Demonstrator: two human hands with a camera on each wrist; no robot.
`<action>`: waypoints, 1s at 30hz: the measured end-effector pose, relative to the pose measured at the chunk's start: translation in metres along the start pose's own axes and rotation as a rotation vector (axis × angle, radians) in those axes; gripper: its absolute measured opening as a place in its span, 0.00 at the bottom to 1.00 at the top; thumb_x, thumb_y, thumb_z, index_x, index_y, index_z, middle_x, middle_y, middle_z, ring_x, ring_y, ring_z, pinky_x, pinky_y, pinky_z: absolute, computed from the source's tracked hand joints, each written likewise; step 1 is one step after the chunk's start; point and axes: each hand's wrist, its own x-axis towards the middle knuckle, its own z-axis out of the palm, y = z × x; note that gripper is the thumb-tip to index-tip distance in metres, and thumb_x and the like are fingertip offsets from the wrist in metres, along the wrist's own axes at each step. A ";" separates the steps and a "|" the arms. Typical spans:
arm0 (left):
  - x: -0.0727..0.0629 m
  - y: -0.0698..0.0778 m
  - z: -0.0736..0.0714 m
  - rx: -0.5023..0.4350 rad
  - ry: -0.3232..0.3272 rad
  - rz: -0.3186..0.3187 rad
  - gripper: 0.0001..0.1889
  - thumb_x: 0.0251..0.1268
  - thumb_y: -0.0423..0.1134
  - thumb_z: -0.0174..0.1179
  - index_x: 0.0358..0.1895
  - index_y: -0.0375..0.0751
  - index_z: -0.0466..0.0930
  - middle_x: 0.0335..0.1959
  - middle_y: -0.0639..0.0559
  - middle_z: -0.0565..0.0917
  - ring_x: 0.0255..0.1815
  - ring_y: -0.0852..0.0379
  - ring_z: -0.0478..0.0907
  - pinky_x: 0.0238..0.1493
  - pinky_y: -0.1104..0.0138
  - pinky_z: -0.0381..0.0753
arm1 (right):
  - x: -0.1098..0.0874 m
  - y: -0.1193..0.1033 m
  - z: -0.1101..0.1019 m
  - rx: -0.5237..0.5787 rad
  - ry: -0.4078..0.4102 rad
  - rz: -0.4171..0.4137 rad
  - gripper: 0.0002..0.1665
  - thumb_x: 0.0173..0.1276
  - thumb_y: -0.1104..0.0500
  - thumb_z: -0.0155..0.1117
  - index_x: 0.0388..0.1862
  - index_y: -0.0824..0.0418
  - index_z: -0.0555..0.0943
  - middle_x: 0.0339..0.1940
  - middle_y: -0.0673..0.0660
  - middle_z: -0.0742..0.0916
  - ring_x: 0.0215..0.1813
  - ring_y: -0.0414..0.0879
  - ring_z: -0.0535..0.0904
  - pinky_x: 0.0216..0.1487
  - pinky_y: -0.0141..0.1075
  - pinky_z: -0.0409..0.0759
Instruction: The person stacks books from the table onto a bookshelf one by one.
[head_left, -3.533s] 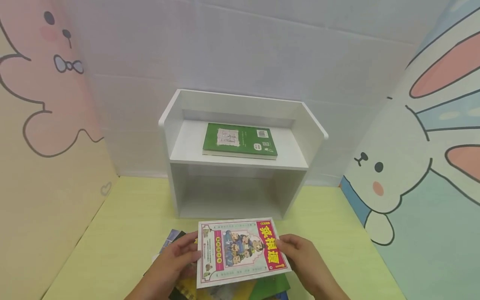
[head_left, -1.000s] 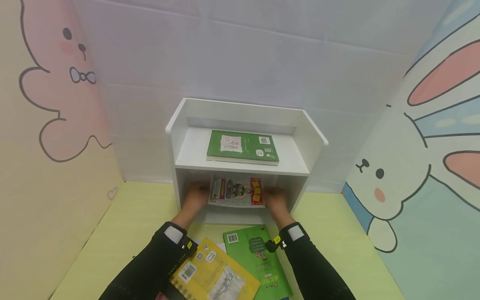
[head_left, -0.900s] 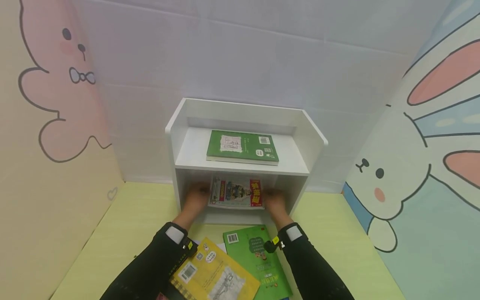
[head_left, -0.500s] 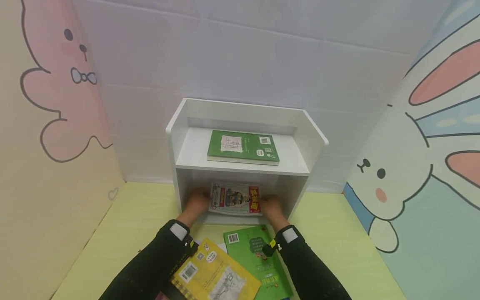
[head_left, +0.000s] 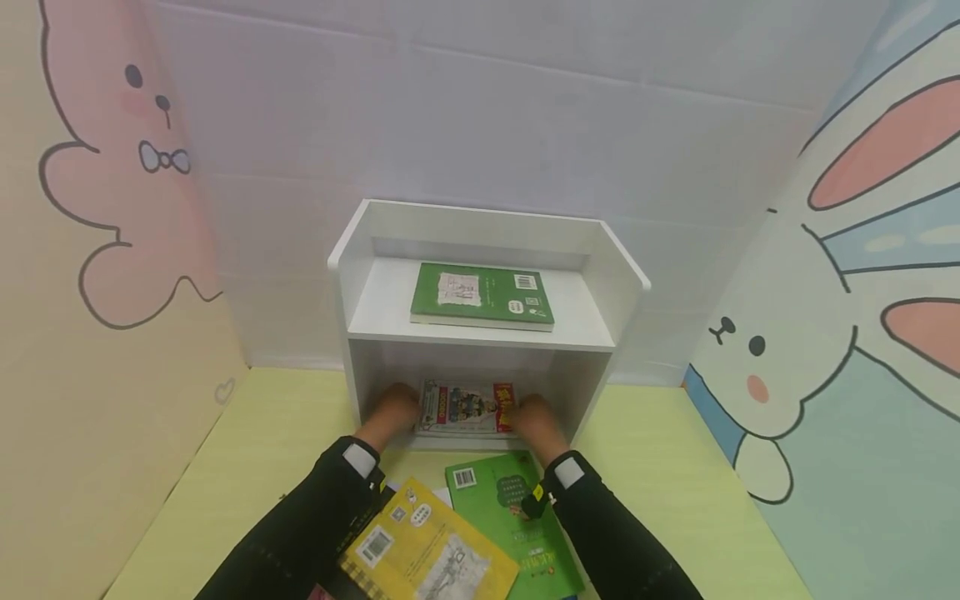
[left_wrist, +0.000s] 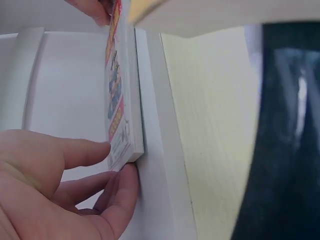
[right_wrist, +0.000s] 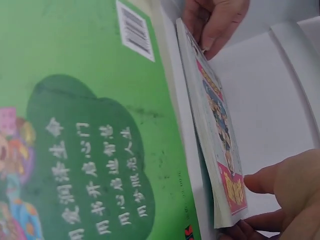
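A white book with red title panels and cartoon figures lies low in the lower compartment of a white two-tier shelf. My left hand pinches its left end; in the left wrist view the thumb is at the cover's edge and the fingers curl under the corner. On the other end my right hand grips the book, thumb over the red panel and fingers underneath in the right wrist view. The book's near side sits close over the compartment floor.
A green book lies flat on the upper tier. In front of the shelf, a yellow book and a bright green book overlap others on the pale yellow table. Shelf side walls stand close beside both hands.
Earlier, both hands held the white book over the pile in front. It has since gone into the lower compartment, and over the last second both hands have lowered it toward the floor there.
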 end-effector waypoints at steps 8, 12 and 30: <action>-0.011 -0.008 -0.005 -0.006 -0.045 0.048 0.11 0.74 0.38 0.66 0.45 0.30 0.84 0.41 0.39 0.85 0.40 0.44 0.83 0.43 0.52 0.86 | -0.025 -0.004 -0.003 -0.075 0.068 -0.078 0.16 0.77 0.56 0.66 0.41 0.71 0.84 0.37 0.64 0.87 0.37 0.55 0.83 0.36 0.46 0.84; -0.048 -0.016 -0.017 -0.051 -0.007 0.119 0.21 0.75 0.41 0.68 0.58 0.25 0.84 0.52 0.34 0.87 0.52 0.38 0.86 0.53 0.45 0.88 | -0.053 -0.001 -0.014 -0.098 0.108 -0.150 0.26 0.77 0.54 0.67 0.57 0.78 0.83 0.51 0.72 0.88 0.51 0.65 0.86 0.51 0.58 0.87; -0.206 -0.034 -0.045 0.024 -0.134 -0.021 0.28 0.68 0.55 0.78 0.53 0.32 0.88 0.37 0.53 0.85 0.36 0.55 0.81 0.40 0.53 0.87 | -0.206 0.032 -0.042 0.131 -0.279 0.070 0.25 0.82 0.47 0.69 0.49 0.72 0.86 0.32 0.52 0.88 0.31 0.46 0.84 0.33 0.42 0.86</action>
